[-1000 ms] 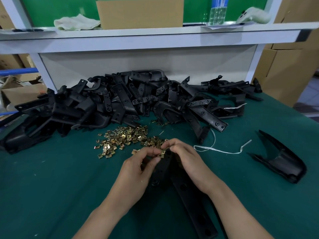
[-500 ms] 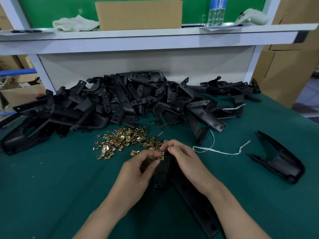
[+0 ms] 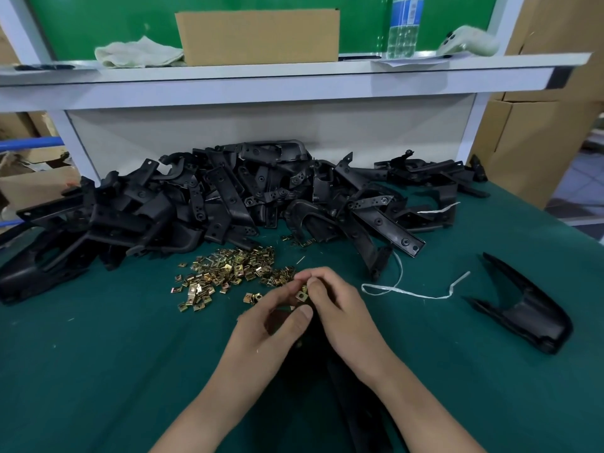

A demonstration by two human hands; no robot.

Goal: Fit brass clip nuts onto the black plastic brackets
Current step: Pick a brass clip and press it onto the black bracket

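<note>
Head view: a square, shiny brass clip nut [image 3: 302, 294] is pinched jointly by the left hand [image 3: 268, 335] and right hand [image 3: 346, 318], held together over a long matte black bracket [image 3: 356, 410] on the green counter [image 3: 98, 354].

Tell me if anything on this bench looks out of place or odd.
A loose white plastic string lies looped on the green felt mat right of the right hand, likely stray packaging. The brass clip nuts are scattered loose, not binned. Nothing looks damaged.
</note>
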